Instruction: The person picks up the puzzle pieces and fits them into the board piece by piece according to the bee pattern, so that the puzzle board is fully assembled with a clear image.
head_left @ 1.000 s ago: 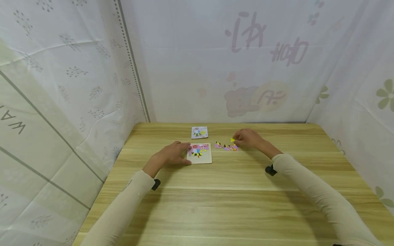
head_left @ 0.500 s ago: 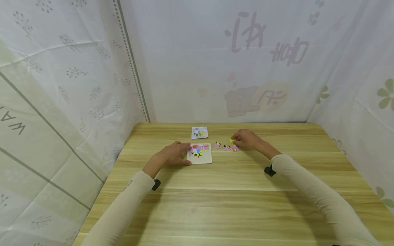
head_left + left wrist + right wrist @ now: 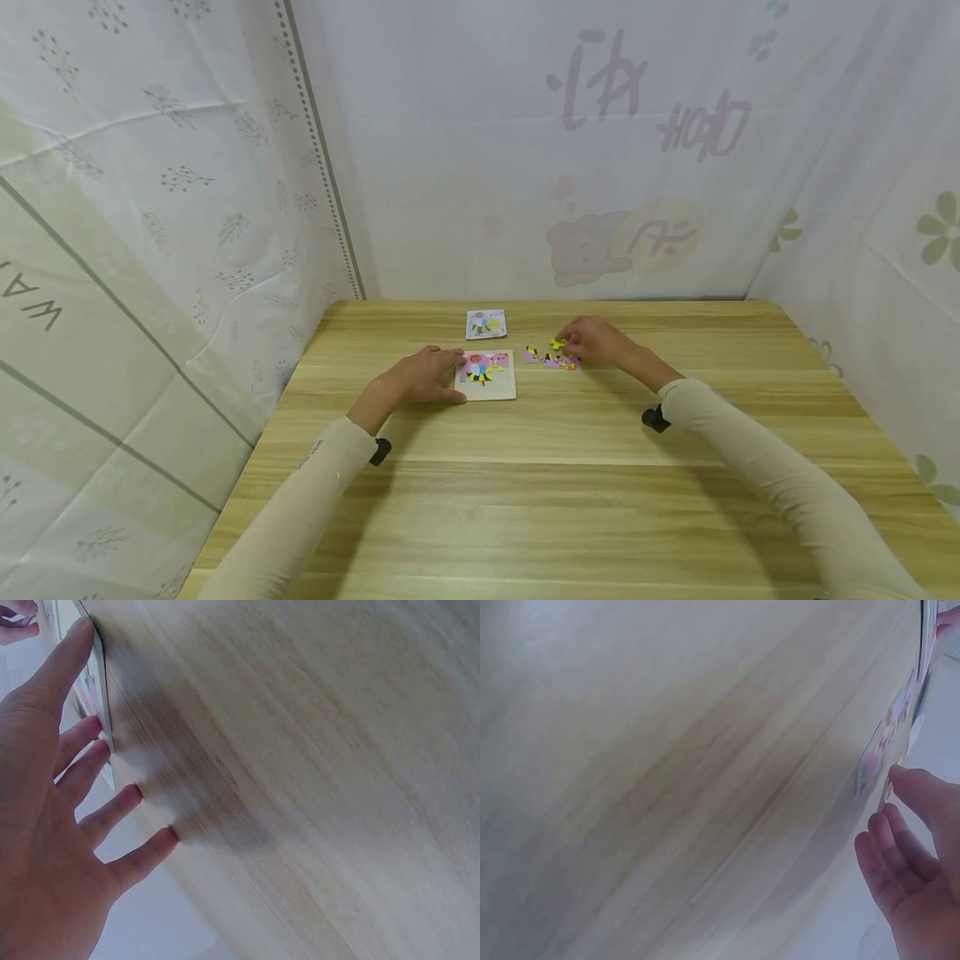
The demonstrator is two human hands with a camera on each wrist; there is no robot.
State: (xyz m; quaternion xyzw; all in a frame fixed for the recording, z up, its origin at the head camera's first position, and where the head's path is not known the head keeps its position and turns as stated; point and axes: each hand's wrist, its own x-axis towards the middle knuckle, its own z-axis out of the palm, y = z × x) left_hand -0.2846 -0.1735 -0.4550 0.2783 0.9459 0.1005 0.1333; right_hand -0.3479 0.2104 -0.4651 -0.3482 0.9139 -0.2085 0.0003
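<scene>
My left hand (image 3: pixel 423 375) rests at the left edge of a pale wooden puzzle board (image 3: pixel 504 388), its fingers spread. In the left wrist view the thumb (image 3: pixel 75 645) lies on the board's rim and two fingertips touch its edge. Pink pieces and a bee picture fill the upper left part of the board. To the right, my right hand (image 3: pixel 595 340) pinches a yellow puzzle piece (image 3: pixel 557 343) between thumb and finger. This piece is over the far side of a row of loose puzzle pieces (image 3: pixel 551 360), pink, black and yellow.
Behind the board lies a square picture card (image 3: pixel 486 324) with a bee on it. Everything lies on a wood-grain table (image 3: pixel 480 500). Printed curtains (image 3: pixel 450 167) hang along its back and sides.
My right hand has moved slightly to the left, carrying the yellow puzzle piece toward the board. The left hand and the board stay in place.
</scene>
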